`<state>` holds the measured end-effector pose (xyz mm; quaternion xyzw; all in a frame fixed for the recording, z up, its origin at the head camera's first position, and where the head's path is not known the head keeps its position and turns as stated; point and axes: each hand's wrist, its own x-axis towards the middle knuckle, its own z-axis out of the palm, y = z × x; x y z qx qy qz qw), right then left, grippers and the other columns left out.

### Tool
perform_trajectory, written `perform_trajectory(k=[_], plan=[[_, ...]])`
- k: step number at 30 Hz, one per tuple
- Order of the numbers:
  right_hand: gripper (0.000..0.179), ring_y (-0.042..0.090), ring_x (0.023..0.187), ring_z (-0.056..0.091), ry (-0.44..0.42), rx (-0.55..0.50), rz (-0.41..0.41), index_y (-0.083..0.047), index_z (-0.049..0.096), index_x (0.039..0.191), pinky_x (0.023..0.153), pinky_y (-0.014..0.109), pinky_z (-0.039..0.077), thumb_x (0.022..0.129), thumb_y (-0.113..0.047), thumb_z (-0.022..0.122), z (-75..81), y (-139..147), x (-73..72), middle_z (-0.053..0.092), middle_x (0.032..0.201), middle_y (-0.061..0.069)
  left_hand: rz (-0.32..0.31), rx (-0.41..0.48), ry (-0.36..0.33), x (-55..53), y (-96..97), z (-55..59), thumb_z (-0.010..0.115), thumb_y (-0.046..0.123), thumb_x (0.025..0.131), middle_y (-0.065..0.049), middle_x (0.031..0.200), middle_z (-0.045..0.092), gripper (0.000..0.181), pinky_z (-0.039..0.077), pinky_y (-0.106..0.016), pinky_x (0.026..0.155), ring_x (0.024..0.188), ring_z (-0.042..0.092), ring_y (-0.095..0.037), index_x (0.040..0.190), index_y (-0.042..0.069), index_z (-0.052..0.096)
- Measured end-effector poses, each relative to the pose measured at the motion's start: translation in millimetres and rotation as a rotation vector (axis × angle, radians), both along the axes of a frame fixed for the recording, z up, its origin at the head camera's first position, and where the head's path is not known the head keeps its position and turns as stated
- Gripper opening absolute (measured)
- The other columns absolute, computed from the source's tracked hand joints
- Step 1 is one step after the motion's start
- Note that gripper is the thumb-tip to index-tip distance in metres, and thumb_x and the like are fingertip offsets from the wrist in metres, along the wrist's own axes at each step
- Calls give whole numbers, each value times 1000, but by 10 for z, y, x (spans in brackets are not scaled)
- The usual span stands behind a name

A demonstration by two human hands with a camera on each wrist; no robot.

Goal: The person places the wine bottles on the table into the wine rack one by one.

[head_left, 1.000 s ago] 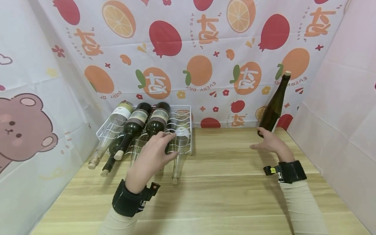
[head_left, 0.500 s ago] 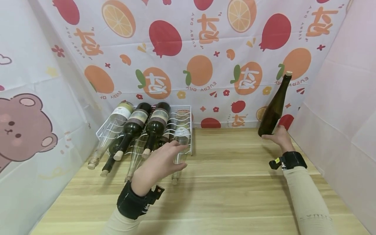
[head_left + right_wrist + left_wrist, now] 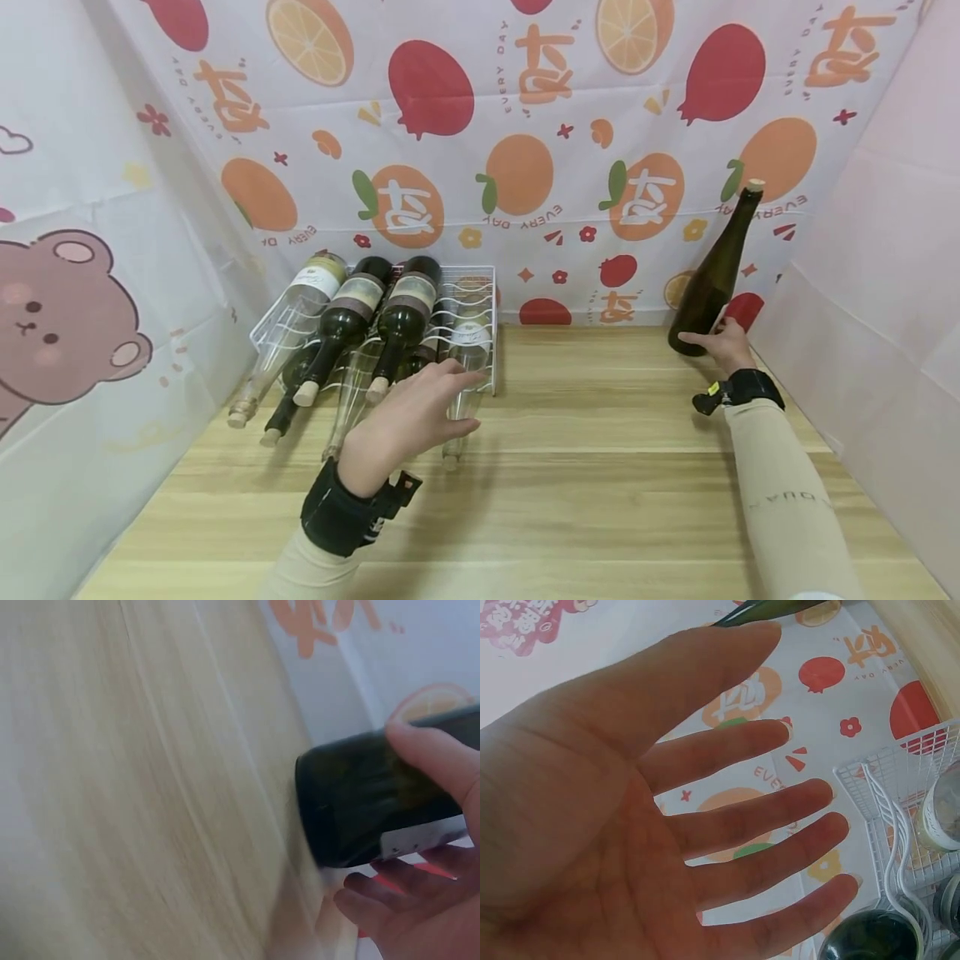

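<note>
My right hand is at the lower part of a dark green wine bottle that stands corked at the back right. In the right wrist view the thumb lies along one side of the bottle, and curled fingers are by its white label on the other. My left hand is held over the front of a white wire wine rack, overlapping a clear bottle there. Its palm holds nothing, with the fingers spread.
Two dark labelled bottles and a clear bottle lie on the rack's upper level, necks forward, with more bottles below. Corked necks jut over the wooden table. A fruit-print cloth hangs close behind.
My right hand has moved from the bottle's front round to its right side, thumb and fingers now about it. My left hand has shifted slightly right and down. The view has turned a little.
</note>
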<state>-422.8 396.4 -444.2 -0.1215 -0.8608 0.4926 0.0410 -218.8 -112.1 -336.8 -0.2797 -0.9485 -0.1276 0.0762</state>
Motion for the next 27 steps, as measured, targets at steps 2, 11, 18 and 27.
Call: perform_trajectory(k=[2, 11, 18, 27], plan=[[116, 49, 155, 22, 8, -34, 0, 5, 2, 163, 124, 65, 23, 88, -34, 82, -21, -2, -17, 14, 168, 33, -3, -4, 0, -13, -6, -3, 85, 26, 85, -6, 115, 68, 54, 51, -29, 68, 93, 63, -19, 135, 13, 68], [110, 47, 153, 28, 85, -34, -64, 2, 12, 163, 125, 61, 25, 88, -36, 82, -63, -50, -84, 24, 167, 29, 26, -23, 13, -36, -49, 18, 85, 28, 85, -7, 116, 68, 56, 52, -30, 66, 96, 65, -21, 136, 15, 67], [112, 48, 149, 36, 152, 100, -130, 7, 20, 160, 124, 59, 30, 81, -37, 87, -83, -9, -88, 33, 162, 32, 26, -18, 2, -21, -55, 42, 85, 27, 85, -8, 118, 69, 56, 54, -31, 68, 98, 66, -22, 136, 14, 67], [111, 50, 141, 42, 144, 155, -36, 6, 26, 157, 118, 64, 35, 77, -35, 92, -53, -31, 47, 40, 156, 35, 28, -25, -4, -4, -61, 37, 85, 26, 86, -8, 118, 69, 55, 53, -30, 67, 96, 65, -21, 136, 14, 67]])
